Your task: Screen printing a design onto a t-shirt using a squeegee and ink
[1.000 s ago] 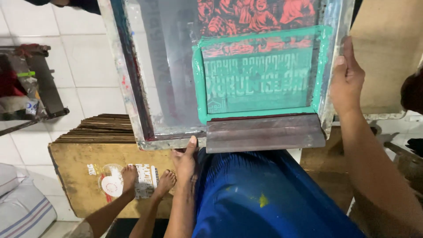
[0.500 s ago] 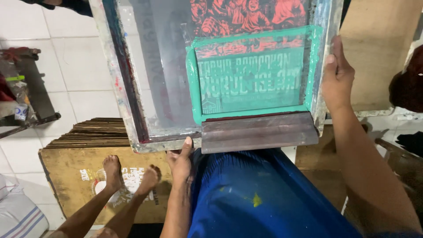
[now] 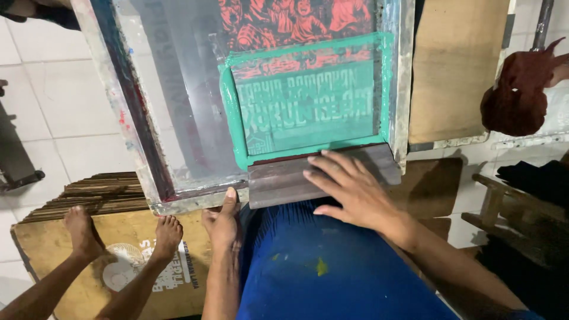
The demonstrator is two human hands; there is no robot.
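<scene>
Right hand [image 3: 355, 189], fingers spread flat, rests on the wooden squeegee [image 3: 323, 175] at centre frame. Left hand [image 3: 222, 219] grips the screen-printing frame [image 3: 139, 142] lower edge, thumb up.

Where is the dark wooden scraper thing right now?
In the head view, the squeegee lies along the near edge of the screen frame, under the right hand, with the left hand gripping the frame beside it.

Both forearms bare, no sleeves, watch or rings seen. Left hand [image 3: 222, 222] and right hand [image 3: 355, 189] ungloved. Feet bare. Blue garment [image 3: 332, 266] over lap.
</scene>
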